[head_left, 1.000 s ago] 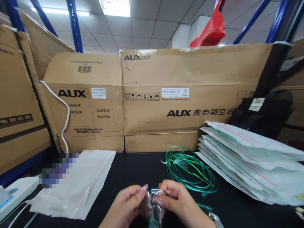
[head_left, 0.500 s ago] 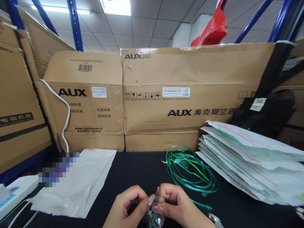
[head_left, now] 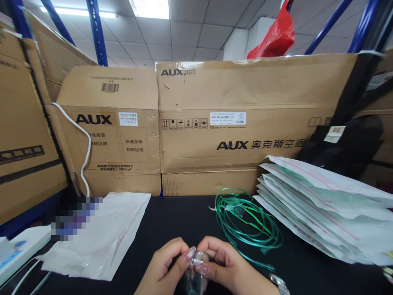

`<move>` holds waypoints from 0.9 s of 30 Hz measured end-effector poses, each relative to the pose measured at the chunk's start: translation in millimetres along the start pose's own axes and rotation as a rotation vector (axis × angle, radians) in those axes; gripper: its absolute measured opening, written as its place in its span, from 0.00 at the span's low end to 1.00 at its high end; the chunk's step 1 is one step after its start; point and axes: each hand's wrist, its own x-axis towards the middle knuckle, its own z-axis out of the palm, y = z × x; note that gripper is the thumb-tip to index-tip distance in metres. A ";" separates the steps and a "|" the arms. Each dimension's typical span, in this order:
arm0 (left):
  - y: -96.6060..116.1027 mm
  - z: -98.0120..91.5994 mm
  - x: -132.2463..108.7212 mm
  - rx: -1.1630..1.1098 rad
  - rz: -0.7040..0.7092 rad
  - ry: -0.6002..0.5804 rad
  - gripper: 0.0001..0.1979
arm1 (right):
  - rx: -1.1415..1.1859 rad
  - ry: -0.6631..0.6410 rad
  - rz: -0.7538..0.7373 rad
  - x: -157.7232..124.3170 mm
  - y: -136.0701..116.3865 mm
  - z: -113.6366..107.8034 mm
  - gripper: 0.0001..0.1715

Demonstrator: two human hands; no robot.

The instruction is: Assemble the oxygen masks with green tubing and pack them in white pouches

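Bright, even light falls from white fluorescent ceiling panels, which blow out to glare. Wide-angle distortion bends the blue steel rack posts at the edges. A pixelated mosaic patch hides one spot at left.

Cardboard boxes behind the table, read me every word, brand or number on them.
"AUX": left cardboard box, front.
"快递面单 粘贴区域": same box, dashed panel.
"AUX": top flap of the right cardboard box.
"AUX 奥克斯空调": its front, last character cut off.
"25": its white label; the model line is too small.
Barcode stickers and the left box's other print: unreadable.
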 end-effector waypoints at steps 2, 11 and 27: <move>-1.2 0.7 0.3 0.021 0.025 0.025 0.17 | 0.031 -0.009 -0.015 0.7 0.7 0.9 0.14; -7.2 5.4 4.2 0.207 0.166 0.121 0.15 | -0.054 0.003 -0.012 3.6 5.0 -3.8 0.14; -16.0 9.8 10.6 -0.593 -0.287 -0.013 0.20 | 0.207 0.028 -0.006 0.1 7.6 2.6 0.12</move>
